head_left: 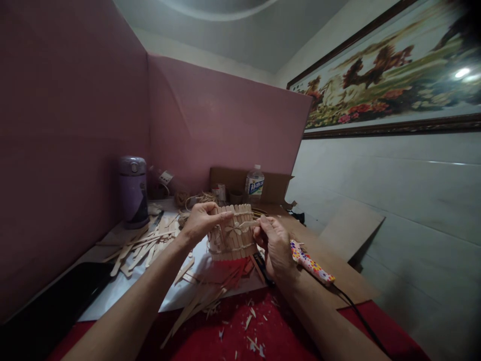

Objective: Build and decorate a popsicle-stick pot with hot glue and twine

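Observation:
My left hand (205, 219) is closed on the upper left rim of a round holder made of wooden craft sticks (229, 247), its thumb lying across the outside. Rope bands run around the holder, and a flower of thin wooden pieces (233, 228) sits on its front. In my right hand (273, 239) a small pointed wooden stick piece (248, 224) is pinched between thumb and fingers. Its tip points left, close to the flower; whether it touches the holder I cannot tell. The holder is held up above the table, slightly tilted.
Loose craft sticks (150, 245) are heaped at left beside a purple flask (133, 193). A flower-patterned glue gun (311, 263) with a black cord lies right on cardboard (338, 291). A clear bottle (255, 183) stands behind. Wood scraps litter the red cloth (278, 326). A dark flat object (67, 296) lies front left.

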`<control>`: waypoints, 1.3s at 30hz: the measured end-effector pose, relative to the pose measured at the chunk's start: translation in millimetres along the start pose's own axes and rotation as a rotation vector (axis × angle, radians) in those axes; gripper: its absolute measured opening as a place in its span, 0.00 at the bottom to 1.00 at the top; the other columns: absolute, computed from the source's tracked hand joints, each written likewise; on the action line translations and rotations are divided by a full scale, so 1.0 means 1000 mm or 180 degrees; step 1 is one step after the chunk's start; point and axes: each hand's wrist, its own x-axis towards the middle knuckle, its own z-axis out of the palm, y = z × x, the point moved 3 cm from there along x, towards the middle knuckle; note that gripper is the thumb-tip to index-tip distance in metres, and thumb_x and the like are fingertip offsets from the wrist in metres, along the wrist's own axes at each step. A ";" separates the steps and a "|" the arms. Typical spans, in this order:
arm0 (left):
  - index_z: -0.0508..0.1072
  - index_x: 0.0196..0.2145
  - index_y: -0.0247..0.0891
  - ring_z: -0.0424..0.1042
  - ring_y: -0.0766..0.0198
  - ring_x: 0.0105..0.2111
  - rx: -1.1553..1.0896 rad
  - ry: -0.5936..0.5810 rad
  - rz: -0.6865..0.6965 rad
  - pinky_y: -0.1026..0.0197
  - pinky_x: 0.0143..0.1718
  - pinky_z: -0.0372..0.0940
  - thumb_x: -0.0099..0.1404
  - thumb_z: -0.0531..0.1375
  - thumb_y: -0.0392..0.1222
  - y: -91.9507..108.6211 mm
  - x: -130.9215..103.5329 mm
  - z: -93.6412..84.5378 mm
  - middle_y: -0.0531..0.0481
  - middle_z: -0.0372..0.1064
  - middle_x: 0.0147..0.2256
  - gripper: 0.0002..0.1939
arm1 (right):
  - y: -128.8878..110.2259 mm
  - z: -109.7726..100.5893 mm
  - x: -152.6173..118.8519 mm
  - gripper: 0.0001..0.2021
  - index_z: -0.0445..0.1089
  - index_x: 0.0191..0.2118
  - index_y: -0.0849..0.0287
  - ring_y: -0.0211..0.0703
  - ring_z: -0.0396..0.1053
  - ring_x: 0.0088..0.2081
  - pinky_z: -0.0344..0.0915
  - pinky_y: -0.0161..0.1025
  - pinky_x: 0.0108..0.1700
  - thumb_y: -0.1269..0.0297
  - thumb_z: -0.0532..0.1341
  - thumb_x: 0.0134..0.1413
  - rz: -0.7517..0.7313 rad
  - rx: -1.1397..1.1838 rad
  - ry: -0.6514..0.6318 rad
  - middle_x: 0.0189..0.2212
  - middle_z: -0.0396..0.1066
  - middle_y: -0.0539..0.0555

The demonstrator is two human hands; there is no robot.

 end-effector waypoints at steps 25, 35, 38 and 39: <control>0.73 0.35 0.37 0.60 0.68 0.27 0.0621 0.0102 0.0570 0.65 0.28 0.55 0.51 0.65 0.53 0.003 -0.002 0.001 0.54 0.63 0.27 0.18 | 0.003 -0.001 0.002 0.19 0.61 0.28 0.59 0.28 0.54 0.17 0.48 0.28 0.20 0.50 0.66 0.44 -0.0141 -0.0396 0.0097 0.16 0.64 0.43; 0.73 0.39 0.37 0.67 0.57 0.38 0.1347 -0.0119 0.0877 0.55 0.39 0.64 0.52 0.64 0.49 0.021 -0.008 0.005 0.48 0.68 0.35 0.18 | -0.001 0.007 -0.001 0.20 0.61 0.28 0.59 0.28 0.53 0.16 0.49 0.28 0.19 0.47 0.67 0.42 -0.0189 -0.0336 0.0212 0.15 0.63 0.42; 0.72 0.39 0.37 0.69 0.58 0.37 0.1067 -0.0253 0.0787 0.55 0.38 0.66 0.51 0.65 0.47 0.017 -0.007 0.004 0.48 0.69 0.36 0.19 | -0.001 0.007 0.000 0.20 0.62 0.27 0.59 0.28 0.53 0.16 0.48 0.28 0.19 0.46 0.66 0.43 -0.0216 -0.0396 0.0213 0.15 0.64 0.43; 0.71 0.39 0.37 0.69 0.58 0.37 0.0983 -0.0282 0.0745 0.55 0.38 0.66 0.50 0.65 0.46 0.016 -0.007 0.003 0.48 0.69 0.36 0.18 | -0.001 0.007 0.000 0.20 0.62 0.27 0.59 0.28 0.53 0.16 0.48 0.29 0.19 0.46 0.65 0.44 -0.0226 -0.0426 0.0200 0.15 0.64 0.43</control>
